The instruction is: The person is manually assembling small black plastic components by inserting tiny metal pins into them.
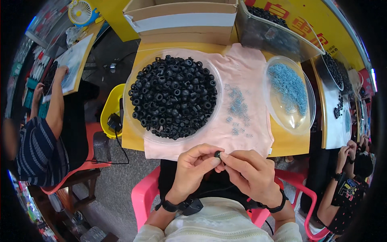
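Between my two hands is a small black ring-shaped part (218, 154), held just off the near edge of the table. My left hand (196, 168) pinches it between thumb and fingers from the left. From the right, my right hand (250, 171) closes its fingertips on the same part; anything smaller in them is hidden. Beyond the hands, a round clear tray (128, 123) carries a big heap of black parts (175, 94) like it. Small clear-blue pieces (237, 105) lie scattered on a pink cloth (252, 86) to the right of that tray.
A clear oval tray (296, 125) of tiny blue pieces (287, 82) stands on the right. Behind are a cardboard box (181, 34) and a clear bin (278, 40) of black parts. A yellow basket (109, 105) hangs low at left. People work at tables on both sides.
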A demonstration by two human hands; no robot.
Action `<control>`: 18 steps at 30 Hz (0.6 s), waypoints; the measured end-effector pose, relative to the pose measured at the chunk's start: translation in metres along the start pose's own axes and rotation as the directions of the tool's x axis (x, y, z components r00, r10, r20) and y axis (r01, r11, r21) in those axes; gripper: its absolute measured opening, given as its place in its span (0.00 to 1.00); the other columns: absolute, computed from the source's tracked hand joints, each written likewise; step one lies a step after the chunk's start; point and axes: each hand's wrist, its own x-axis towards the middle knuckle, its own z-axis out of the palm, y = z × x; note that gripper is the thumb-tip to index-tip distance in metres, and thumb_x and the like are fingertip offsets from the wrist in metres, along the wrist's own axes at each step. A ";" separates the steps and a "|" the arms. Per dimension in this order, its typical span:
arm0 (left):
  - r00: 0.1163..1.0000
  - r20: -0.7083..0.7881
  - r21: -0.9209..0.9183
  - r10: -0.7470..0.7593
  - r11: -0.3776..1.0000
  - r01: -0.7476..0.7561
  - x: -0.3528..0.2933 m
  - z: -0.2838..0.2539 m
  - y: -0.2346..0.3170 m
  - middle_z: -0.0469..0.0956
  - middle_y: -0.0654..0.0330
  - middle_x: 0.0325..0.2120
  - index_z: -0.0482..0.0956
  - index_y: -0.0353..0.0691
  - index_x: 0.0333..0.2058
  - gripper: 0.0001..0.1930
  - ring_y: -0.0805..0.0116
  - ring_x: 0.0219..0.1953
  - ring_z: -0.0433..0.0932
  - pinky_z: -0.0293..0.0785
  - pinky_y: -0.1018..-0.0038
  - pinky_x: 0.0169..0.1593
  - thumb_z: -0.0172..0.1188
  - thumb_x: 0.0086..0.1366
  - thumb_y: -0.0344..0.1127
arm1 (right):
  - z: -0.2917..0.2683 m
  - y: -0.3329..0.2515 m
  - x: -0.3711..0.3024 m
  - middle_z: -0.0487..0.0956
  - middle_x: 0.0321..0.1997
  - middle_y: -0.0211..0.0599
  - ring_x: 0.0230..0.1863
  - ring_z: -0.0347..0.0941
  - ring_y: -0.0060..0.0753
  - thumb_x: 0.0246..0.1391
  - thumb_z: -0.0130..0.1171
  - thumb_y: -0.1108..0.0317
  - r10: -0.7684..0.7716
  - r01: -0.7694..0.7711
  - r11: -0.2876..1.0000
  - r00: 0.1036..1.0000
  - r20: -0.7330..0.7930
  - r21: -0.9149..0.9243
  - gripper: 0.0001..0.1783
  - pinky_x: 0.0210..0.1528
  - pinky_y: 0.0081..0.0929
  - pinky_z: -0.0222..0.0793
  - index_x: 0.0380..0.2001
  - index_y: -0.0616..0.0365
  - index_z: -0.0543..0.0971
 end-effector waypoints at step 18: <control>0.905 0.367 0.030 -0.214 0.975 0.218 0.008 -0.039 0.030 0.74 0.56 0.41 0.80 0.29 0.41 0.12 0.73 0.41 0.75 0.71 0.79 0.46 0.62 0.57 0.20 | 0.045 0.015 0.098 0.68 0.32 0.33 0.36 0.72 0.35 0.38 0.60 0.71 -0.044 0.148 0.954 0.928 0.369 -0.259 0.08 0.27 0.29 0.72 0.26 0.57 0.74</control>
